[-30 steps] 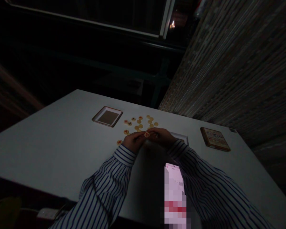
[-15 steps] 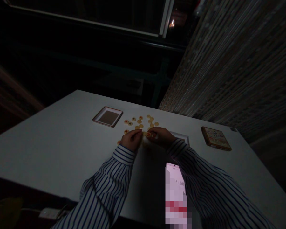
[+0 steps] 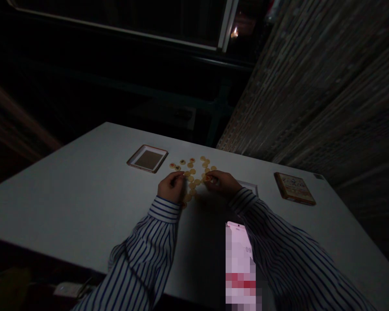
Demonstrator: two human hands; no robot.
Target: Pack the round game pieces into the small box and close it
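Note:
Round, pale wooden Chinese chess pieces (image 3: 192,186) lie in a loose cluster on the white table, several showing red or dark characters and others blank side up. My right hand (image 3: 223,183) is closed, its thumb and fingers pinching a red-marked Chinese chess piece (image 3: 208,178) at the cluster's right side. On the left side, my left hand (image 3: 170,186) is curled with thumb and fingers together, its fingertips against the cluster's edge. Whatever it may grip is hidden.
A shallow open box tray (image 3: 149,159) sits back left. Another light-rimmed tray (image 3: 250,186) is partly behind my right wrist. A printed box (image 3: 294,188) lies at right. A lit phone (image 3: 240,242) rests by my right forearm. A string curtain (image 3: 278,86) hangs beyond the table (image 3: 68,194).
My left hand has moved left, away from my right hand, uncovering more pieces between them. My right hand has shifted slightly right, still holding a red-marked piece.

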